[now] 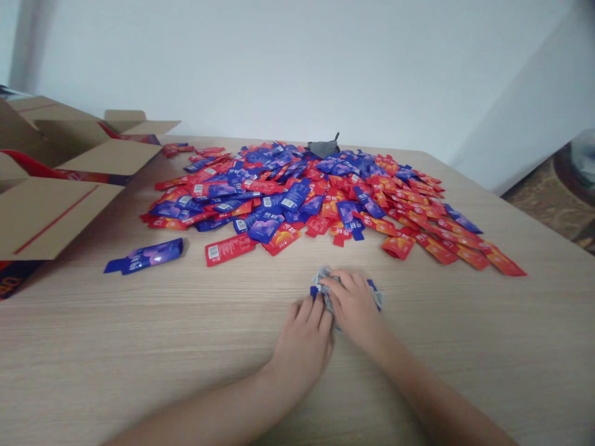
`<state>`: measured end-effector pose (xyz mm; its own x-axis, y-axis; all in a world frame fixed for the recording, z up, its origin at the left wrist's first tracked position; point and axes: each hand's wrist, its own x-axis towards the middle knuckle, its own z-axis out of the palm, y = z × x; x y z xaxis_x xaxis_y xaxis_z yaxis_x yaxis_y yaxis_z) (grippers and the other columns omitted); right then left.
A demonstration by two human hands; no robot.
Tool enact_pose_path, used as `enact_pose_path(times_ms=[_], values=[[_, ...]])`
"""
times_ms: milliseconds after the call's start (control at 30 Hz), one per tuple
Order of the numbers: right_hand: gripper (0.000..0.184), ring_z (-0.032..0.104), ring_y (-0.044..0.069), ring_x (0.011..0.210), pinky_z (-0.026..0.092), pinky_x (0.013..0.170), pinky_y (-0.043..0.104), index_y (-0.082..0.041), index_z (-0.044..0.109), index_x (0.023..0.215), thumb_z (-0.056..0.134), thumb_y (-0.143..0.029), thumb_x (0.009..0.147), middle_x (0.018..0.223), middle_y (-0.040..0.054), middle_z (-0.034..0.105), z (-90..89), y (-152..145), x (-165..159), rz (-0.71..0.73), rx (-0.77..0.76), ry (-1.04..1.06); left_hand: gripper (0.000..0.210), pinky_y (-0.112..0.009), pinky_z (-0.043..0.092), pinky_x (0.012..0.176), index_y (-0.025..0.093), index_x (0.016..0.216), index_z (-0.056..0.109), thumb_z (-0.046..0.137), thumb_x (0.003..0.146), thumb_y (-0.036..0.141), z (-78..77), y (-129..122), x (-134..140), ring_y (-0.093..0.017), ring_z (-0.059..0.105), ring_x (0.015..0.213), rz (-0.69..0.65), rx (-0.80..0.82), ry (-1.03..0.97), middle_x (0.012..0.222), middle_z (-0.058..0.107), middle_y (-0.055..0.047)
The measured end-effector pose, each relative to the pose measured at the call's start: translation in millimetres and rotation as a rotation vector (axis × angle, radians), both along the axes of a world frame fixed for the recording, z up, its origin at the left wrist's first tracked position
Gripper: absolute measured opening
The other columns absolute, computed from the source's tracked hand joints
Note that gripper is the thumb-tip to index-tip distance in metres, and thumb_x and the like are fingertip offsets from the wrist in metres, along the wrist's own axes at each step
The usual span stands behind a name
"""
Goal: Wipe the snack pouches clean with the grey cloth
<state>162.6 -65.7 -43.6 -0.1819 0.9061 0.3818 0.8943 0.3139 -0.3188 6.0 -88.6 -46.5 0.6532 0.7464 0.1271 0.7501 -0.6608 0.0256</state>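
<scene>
A grey-blue cloth (322, 274) is bunched under my right hand (357, 306), whose curled fingers grip it against a blue pouch (314, 291). Only small corners of that pouch show around the cloth and fingers. My left hand (303, 337) is closed, its fingertips pressing the pouch's left end to the table. Both hands touch each other at the middle of the wooden table (223, 328). Beyond them spreads a large heap of red and blue pouches (274, 226). Closest in front of the hands lies a red pouch (341, 234) at the heap's edge.
Open cardboard boxes (60, 210) with flaps spread stand at the left. A single blue pouch (151, 256) and a red pouch (230, 249) lie apart before the heap. A dark grey bag-like item (324, 147) sits behind it, near the wall (297, 68).
</scene>
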Motion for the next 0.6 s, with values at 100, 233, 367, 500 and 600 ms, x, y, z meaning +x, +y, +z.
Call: enact_pose_path(times_ms=[100, 233, 367, 500, 600], values=[[0.031, 0.054, 0.027, 0.102, 0.044, 0.088, 0.043, -0.024, 0.068, 0.113, 0.049, -0.015, 0.090, 0.116, 0.0107, 0.064, -5.7, 0, -4, 0.004, -0.015, -0.111, 0.041, -0.043, 0.042, 0.099, 0.012, 0.127, 0.059, 0.045, 0.093, 0.030, 0.5, 1, -2, -0.028, 0.053, 0.122, 0.031, -0.007, -0.043, 0.133, 0.060, -0.015], [0.035, 0.052, 0.026, 0.103, 0.043, 0.088, 0.042, -0.025, 0.066, 0.116, 0.047, -0.013, 0.089, 0.119, 0.0091, 0.063, -7.7, 0, -2, 0.070, 0.001, -0.121, 0.045, -0.046, 0.040, 0.104, 0.010, 0.128, 0.060, 0.045, 0.093, 0.034, -4.3, 3, -5, -0.030, 0.047, 0.131, 0.038, -0.033, -0.068, 0.139, 0.055, -0.017], [0.036, 0.052, 0.027, 0.103, 0.042, 0.086, 0.043, -0.026, 0.065, 0.117, 0.048, -0.013, 0.088, 0.121, 0.0095, 0.063, -10.2, -2, -4, 0.034, -0.005, -0.172, 0.051, -0.046, 0.036, 0.110, 0.010, 0.135, 0.056, 0.043, 0.094, 0.038, -7.6, 4, -5, -0.030, 0.042, 0.137, 0.046, -0.052, -0.063, 0.144, 0.052, -0.016], [0.039, 0.053, 0.029, 0.102, 0.042, 0.083, 0.044, -0.025, 0.063, 0.121, 0.050, -0.012, 0.086, 0.124, 0.0116, 0.062, -11.8, -7, 1, -0.062, 0.015, -0.229, 0.054, -0.047, 0.038, 0.109, 0.008, 0.140, 0.051, 0.040, 0.096, 0.037, -7.4, 5, -3, -0.030, 0.042, 0.138, 0.057, -0.064, -0.024, 0.148, 0.048, -0.015], [0.042, 0.052, 0.031, 0.102, 0.042, 0.082, 0.046, -0.024, 0.061, 0.123, 0.049, -0.011, 0.086, 0.125, 0.0132, 0.061, -14.6, -11, 11, -0.156, 0.038, -0.267, 0.053, -0.047, 0.041, 0.108, 0.009, 0.141, 0.050, 0.041, 0.095, 0.036, -6.6, 5, -2, -0.030, 0.042, 0.138, 0.058, -0.054, -0.004, 0.149, 0.046, -0.014]])
